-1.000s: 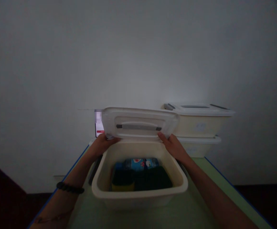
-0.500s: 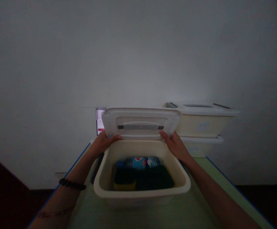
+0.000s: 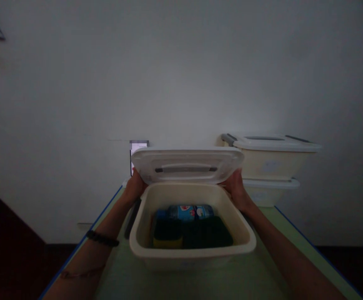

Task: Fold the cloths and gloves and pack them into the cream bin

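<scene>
A white lid [image 3: 184, 177] with a grey-ended handle leans over the back rim of a cream storage box [image 3: 194, 252]. At the lid's left edge is my left hand [image 3: 135, 185], and my right hand [image 3: 236, 187] is at its right edge. Both hands grip the lid from behind, with most fingers hidden by it. Inside the box lie a bottle [image 3: 190, 211] with a blue label and blue cap, a dark-topped yellow sponge [image 3: 168, 239] and a dark green pad [image 3: 208, 233].
Two lidded cream boxes [image 3: 269, 164] are stacked against the wall at the back right. Behind the lid on the left stands a phone [image 3: 138, 146] with its screen lit. The green table [image 3: 162, 283] has blue edges.
The lid has tipped toward the box, so its inner face looks flatter. My thumbs have gone from its inner face to behind it. The whole view has shifted slightly.
</scene>
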The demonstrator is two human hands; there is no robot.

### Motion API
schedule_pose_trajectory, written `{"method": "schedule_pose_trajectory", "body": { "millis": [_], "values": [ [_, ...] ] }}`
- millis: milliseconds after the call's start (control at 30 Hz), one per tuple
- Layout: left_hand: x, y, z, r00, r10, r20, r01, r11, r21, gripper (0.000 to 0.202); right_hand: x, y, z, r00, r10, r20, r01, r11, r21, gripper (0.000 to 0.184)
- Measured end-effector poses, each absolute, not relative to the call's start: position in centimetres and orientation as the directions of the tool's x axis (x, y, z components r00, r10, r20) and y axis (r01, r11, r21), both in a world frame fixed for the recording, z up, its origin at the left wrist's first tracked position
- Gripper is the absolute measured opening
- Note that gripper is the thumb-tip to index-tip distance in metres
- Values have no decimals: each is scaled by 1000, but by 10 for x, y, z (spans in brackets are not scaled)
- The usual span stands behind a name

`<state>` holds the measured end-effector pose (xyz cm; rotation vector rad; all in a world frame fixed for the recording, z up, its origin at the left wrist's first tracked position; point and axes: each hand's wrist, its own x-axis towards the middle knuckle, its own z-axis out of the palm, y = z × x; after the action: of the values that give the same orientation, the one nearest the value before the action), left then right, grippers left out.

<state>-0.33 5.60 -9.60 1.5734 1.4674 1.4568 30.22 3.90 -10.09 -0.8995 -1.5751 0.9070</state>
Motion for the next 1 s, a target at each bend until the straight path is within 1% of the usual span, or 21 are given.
{"method": "schedule_pose_trajectory", "body": {
  "millis": [67,133,233,267,367,433,533,633,667,767,833,933,1000],
  "values": [
    [-4,55,-93,-175,919,353,354,-276,894,66,301,40,-101,-196,911,362,-74,355,-932,86],
    [-1,53,-88,-160,915,369,347,-298,889,52,300,41,-100,-204,929,308,-223,263,-939,88],
    [6,47,-80,-94,919,383,290,-342,894,31,301,41,-95,-169,951,258,-285,204,-937,85],
    [8,44,-78,-56,922,383,254,-358,899,29,302,40,-93,-174,954,243,-279,189,-941,83],
    [15,35,-75,54,917,396,130,-400,907,43,305,39,-88,-216,959,183,-223,134,-966,81],
    [17,31,-76,89,904,417,75,-424,903,42,306,40,-87,-215,964,158,-186,119,-975,78],
    [18,31,-77,123,893,433,63,-443,895,37,304,41,-89,-194,966,169,-138,144,-980,74],
    [18,31,-74,207,892,401,116,-429,896,34,300,42,-90,-196,961,196,-42,191,-981,71],
    [18,31,-72,246,890,384,159,-428,890,31,300,42,-90,-206,955,213,5,218,-976,67],
    [18,30,-68,329,876,353,325,-456,829,28,299,40,-88,-255,928,272,164,318,-934,43],
    [18,30,-66,342,873,348,413,-472,779,30,299,38,-84,-291,910,297,259,373,-891,33],
    [16,30,-65,341,881,327,469,-462,753,31,303,33,-77,-363,880,307,364,437,-823,30],
    [15,29,-63,351,887,300,503,-449,738,33,307,25,-70,-415,860,297,416,470,-779,32]
  ]
}}
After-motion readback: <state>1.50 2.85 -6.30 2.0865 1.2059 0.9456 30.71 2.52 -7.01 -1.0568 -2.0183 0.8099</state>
